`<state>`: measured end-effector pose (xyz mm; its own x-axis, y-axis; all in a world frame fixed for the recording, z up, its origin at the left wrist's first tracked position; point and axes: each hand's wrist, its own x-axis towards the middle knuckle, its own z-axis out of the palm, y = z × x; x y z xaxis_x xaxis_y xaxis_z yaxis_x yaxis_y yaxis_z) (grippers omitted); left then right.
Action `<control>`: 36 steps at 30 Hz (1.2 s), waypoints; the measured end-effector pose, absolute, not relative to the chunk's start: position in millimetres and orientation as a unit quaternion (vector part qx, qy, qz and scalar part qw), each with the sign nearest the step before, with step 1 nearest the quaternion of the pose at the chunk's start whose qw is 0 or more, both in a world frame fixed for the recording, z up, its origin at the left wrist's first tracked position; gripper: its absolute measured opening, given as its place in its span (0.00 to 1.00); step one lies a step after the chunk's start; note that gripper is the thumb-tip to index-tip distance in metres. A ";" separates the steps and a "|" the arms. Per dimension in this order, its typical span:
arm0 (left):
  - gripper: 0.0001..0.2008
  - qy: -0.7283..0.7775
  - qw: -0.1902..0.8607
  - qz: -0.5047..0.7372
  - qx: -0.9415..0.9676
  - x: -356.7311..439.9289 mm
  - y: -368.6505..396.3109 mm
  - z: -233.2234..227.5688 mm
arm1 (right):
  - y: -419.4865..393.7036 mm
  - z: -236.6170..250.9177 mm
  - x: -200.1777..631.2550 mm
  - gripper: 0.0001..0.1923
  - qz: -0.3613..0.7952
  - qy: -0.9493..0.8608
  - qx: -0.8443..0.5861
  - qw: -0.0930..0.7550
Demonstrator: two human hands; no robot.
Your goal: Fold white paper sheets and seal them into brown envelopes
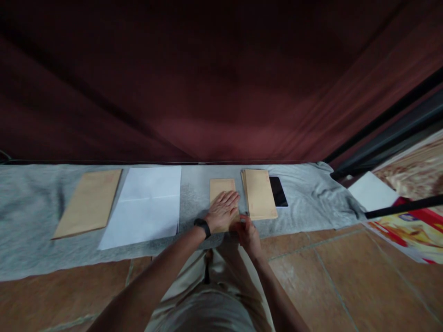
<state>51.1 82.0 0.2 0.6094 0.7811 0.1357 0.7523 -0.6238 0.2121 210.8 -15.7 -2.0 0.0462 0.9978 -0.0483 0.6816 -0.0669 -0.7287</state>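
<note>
My left hand (223, 210) lies flat, fingers spread, on a small brown envelope (221, 186) on the grey cloth (27, 216). My right hand (246, 229) is at the envelope's near right corner, fingers pinched together at its edge; what they pinch is hidden. A black band sits on my left wrist. Just right of the envelope lies a stack of brown envelopes (259, 193).
A black phone (278, 191) lies beside the stack. Further left are a white sheet of paper (147, 205) and a large brown envelope (90, 203). A dark red curtain hangs behind. Tiled floor is below; white paper (372, 190) and colourful print lie at right.
</note>
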 end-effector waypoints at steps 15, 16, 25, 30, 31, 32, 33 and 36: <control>0.29 0.400 0.003 0.124 0.908 46.1 17.8 2.3 | -16.4 15.5 198.5 0.17 0.213 -0.624 -0.727 0.189; 0.29 0.400 0.000 0.124 0.908 46.2 15.8 2.6 | -16.5 15.8 198.0 0.17 0.212 -0.624 -0.728 0.189; 0.34 0.405 0.014 0.084 0.910 45.0 -2.3 0.2 | -18.2 18.5 201.1 0.19 0.238 -0.619 -0.725 0.189; 0.36 0.403 0.044 0.076 0.911 42.9 -8.6 -1.4 | -18.9 14.6 205.2 0.19 0.260 -0.623 -0.704 0.221; 0.36 0.404 0.048 0.075 0.910 42.5 -9.2 -1.0 | -18.9 13.9 205.5 0.19 0.262 -0.622 -0.703 0.224; 0.37 0.405 0.051 0.074 0.910 42.2 -9.7 -0.5 | -18.8 13.4 205.6 0.19 0.262 -0.620 -0.704 0.226; 0.37 0.405 0.053 0.072 0.910 41.8 -10.1 0.2 | -18.6 13.2 205.5 0.19 0.260 -0.619 -0.706 0.226; 0.38 0.402 0.055 0.066 0.912 40.6 -10.7 2.9 | -17.5 14.0 205.0 0.18 0.255 -0.620 -0.707 0.225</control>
